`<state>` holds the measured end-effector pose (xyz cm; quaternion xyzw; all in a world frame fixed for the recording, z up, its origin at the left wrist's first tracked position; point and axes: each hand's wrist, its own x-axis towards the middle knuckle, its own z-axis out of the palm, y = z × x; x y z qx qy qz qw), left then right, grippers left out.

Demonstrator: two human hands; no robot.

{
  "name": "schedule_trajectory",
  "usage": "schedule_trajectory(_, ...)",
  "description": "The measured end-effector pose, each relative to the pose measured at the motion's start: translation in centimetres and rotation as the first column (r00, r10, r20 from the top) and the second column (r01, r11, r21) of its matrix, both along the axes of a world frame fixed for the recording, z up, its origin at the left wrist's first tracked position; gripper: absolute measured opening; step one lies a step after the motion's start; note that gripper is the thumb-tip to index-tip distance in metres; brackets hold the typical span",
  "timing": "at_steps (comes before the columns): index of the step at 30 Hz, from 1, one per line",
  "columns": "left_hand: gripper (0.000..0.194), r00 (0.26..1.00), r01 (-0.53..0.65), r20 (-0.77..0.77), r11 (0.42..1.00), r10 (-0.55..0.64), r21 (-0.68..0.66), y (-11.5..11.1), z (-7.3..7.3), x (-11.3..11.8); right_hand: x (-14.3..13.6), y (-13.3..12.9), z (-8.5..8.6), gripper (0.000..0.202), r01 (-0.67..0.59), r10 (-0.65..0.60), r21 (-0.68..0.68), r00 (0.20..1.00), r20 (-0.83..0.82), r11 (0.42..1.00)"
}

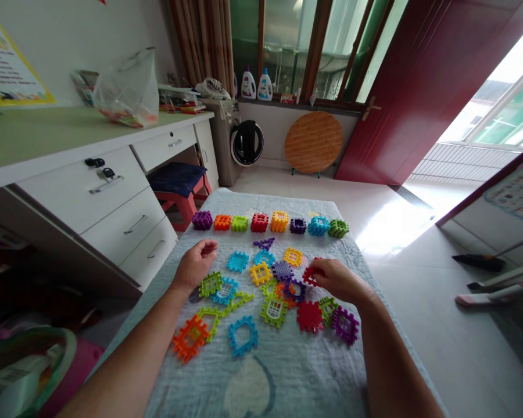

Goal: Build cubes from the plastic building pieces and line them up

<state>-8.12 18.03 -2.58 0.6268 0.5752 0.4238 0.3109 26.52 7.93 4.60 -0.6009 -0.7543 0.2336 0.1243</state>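
My right hand (331, 277) pinches a red plastic piece (309, 276) at the right of the loose pieces. On the left, my left hand (197, 262) hovers or rests above the cloth with its fingers curled; nothing shows in it. Close below it lie a green piece (210, 284) and a blue window piece (225, 291). Several loose pieces cover the middle, among them an orange one (190, 339), a blue frame (243, 335), a red one (309, 316) and a purple one (345, 325). Behind them stands a row of colour-sorted stacks, including a red stack (260, 222).
A pale blue cloth (209, 395) covers the table. To the left are a white desk (113, 168) with a plastic bag (131, 87), a red stool (178, 188) and a pink basket (76, 360). A washing machine (224, 139) stands behind.
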Motion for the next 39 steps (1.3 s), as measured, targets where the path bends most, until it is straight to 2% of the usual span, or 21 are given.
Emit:
schedule_trajectory(2, 0.031, 1.000, 0.002, -0.003, 1.000, -0.002, -0.001, 0.0, 0.0, 0.0, 0.4, 0.3, -0.1, 0.025, 0.029, -0.029, 0.014, 0.999, -0.016, 0.999)
schedule_trajectory(8, 0.031, 1.000, 0.010, -0.002, 1.000, -0.010, -0.001, 0.0, -0.1, 0.0, 1.0, 0.4, -1.3, 0.022, 0.056, -0.076, 0.137, 0.987, 0.145, 0.989)
schedule_trajectory(13, 0.032, 1.000, 0.018, 0.002, 1.000, -0.018, -0.003, 0.0, -0.2, 0.0, 0.8, 0.1, -2.0, 0.037, 0.026, -0.053, 0.119, 0.973, 0.223, 0.993)
schedule_trajectory(17, 0.032, 1.000, 0.018, -0.002, 1.000, -0.018, -0.002, 0.0, -0.1, -0.1, 0.3, 0.1, -2.5, 0.037, 0.030, -0.071, 0.144, 0.955, 0.288, 0.989)
schedule_trajectory(20, 0.032, 1.000, 0.018, -0.008, 1.000, -0.018, -0.005, 0.0, -0.1, -0.1, 0.8, 0.2, -2.3, 0.038, 0.067, -0.114, 0.185, 0.960, 0.255, 0.980)
schedule_trajectory(24, 0.032, 0.999, 0.027, -0.024, 1.000, -0.027, 0.000, 0.0, -0.1, -0.1, 2.8, 0.6, -1.9, 0.045, 0.258, -0.293, 0.277, 0.952, 0.091, 0.926)
schedule_trajectory(26, 0.032, 0.999, 0.032, -0.031, 0.999, -0.032, 0.002, 0.1, -0.2, -0.1, 3.7, 0.9, -2.0, 0.045, 0.303, -0.326, 0.295, 0.945, 0.032, 0.906)
schedule_trajectory(29, 0.032, 0.999, 0.034, -0.034, 0.999, -0.034, 0.005, 0.2, -0.4, -0.2, 4.0, 1.2, -2.8, 0.042, 0.257, -0.277, 0.271, 0.960, 0.039, 0.928)
schedule_trajectory(33, 0.033, 0.999, 0.041, -0.027, 0.999, -0.040, 0.009, 0.2, -0.5, -0.2, 3.6, 1.5, -3.8, 0.046, 0.192, -0.223, 0.217, 0.966, 0.129, 0.957)
schedule_trajectory(39, 0.031, 0.999, 0.035, -0.038, 0.999, -0.034, 0.013, 0.1, -0.3, -0.2, 3.8, 1.5, -4.1, 0.051, 0.174, -0.202, 0.191, 0.969, 0.141, 0.966)
